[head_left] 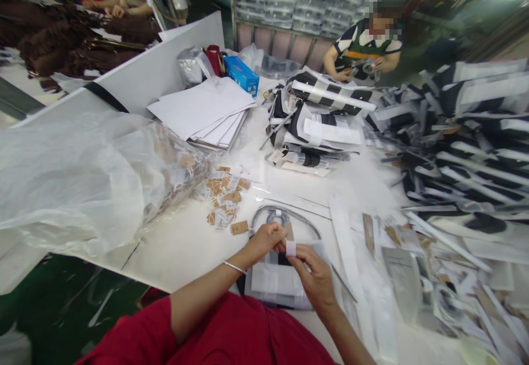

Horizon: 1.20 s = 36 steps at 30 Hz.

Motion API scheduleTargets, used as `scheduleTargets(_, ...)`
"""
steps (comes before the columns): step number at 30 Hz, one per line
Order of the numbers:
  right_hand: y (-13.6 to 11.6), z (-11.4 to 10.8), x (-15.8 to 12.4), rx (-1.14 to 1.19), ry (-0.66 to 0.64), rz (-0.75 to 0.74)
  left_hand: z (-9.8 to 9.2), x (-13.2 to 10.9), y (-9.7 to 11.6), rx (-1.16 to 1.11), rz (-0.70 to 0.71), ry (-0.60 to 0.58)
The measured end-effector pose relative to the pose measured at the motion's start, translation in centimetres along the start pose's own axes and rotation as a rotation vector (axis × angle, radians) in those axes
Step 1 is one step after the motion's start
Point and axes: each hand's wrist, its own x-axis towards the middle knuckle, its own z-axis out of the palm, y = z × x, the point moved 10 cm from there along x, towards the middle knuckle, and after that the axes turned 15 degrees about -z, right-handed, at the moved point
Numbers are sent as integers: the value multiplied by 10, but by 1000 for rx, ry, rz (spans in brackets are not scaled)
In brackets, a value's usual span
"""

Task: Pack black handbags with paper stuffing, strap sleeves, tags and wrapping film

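Over a handbag (275,279) with plastic film and white wrapping, both my hands meet at a small brown hang tag (289,231) with a white label (291,248). My left hand (268,238) pinches at the tag's left edge; its fingertips are partly hidden. From the right, my right hand (314,274) grips the label end between thumb and fingers. The bag's looped handle (308,217) lies on the table beyond my hands. Just left of it is a single brown tag (239,227), and further left a loose pile of tags (225,194).
Crumpled clear plastic (91,172) covers the left side. Behind are stacked white sheets (202,108), a blue box (242,75) and wrapped bags (322,128). More black-and-white bags (475,161) and paper scraps crowd the right. A co-worker (367,45) handles something across the table.
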Motion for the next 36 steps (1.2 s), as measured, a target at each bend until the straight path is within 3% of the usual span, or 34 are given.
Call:
scheduleTargets(4,27,-15,-5,-57,63,134,-50,13,35,489,279,471)
scheduleTargets(6,36,-24,-5,-124,95,186,-52,26,45,746,350,547)
scheduleTargets(10,32,-34,9,-314,71,93,-37,56,38,1054,379,549)
scheduleTargets(12,40,-33,13,-281,62,133,-30,67,30,1125,354,557)
scheduleTargets(16,67,-22,13,-58,97,329,-22,78,18,1208,325,548)
scheduleTargets(20,83,7,13,200,2,466,-24,84,17,1236,338,539)
scheduleTargets(25,94,25,24,456,36,520,-29,93,17,1207,353,495)
scheduleTargets(31,118,-1,43,127,162,476,-33,94,18,1149,327,452)
scheduleTargets(36,122,-21,53,-113,218,361,-31,91,17,1169,333,422)
